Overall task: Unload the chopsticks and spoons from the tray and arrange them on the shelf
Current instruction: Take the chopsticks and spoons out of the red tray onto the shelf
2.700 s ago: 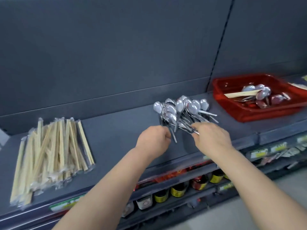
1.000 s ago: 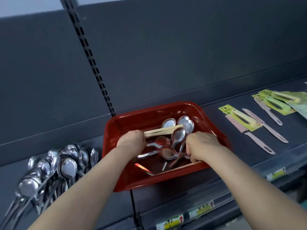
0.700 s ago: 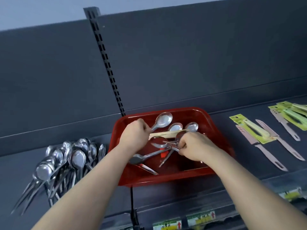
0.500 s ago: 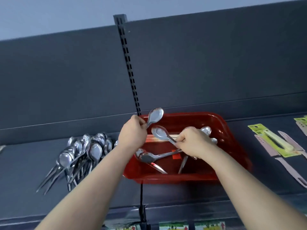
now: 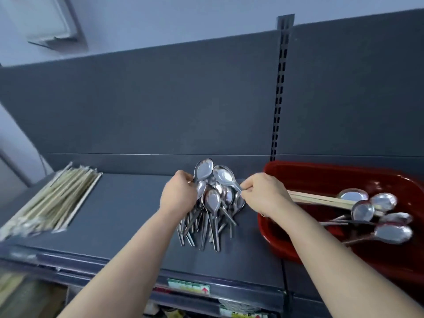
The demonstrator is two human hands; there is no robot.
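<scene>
Dark grey matt metal shelf (image 5: 128, 214) w/ matching back panel (image 5: 160, 106), split by a slotted upright (image 5: 278, 88); pale wall (image 5: 160, 17) above. Red glossy plastic tray (image 5: 321, 173), rounded corners, sits on shelf at right; inside it several shiny steel tray spoons (image 5: 390, 232) & pale wooden tray chopsticks (image 5: 321, 199) lying across. Mid-shelf: spoon heap (image 5: 212, 203), polished steel, oval bowls twd the back, handles fanned twd front edge. Far left: chopstick bundle (image 5: 57, 196), pale sticks in clear wrappers. Left hand (image 5: 177, 195) curled round handle of 1st spoon (image 5: 203, 168), bowl up, over the heap; right hand (image 5: 261, 192) pinches handle of 2nd spoon (image 5: 223, 175) just beside it. Shelf-edge label (image 5: 188, 289): green/white, red arrow, text too blurred to read
</scene>
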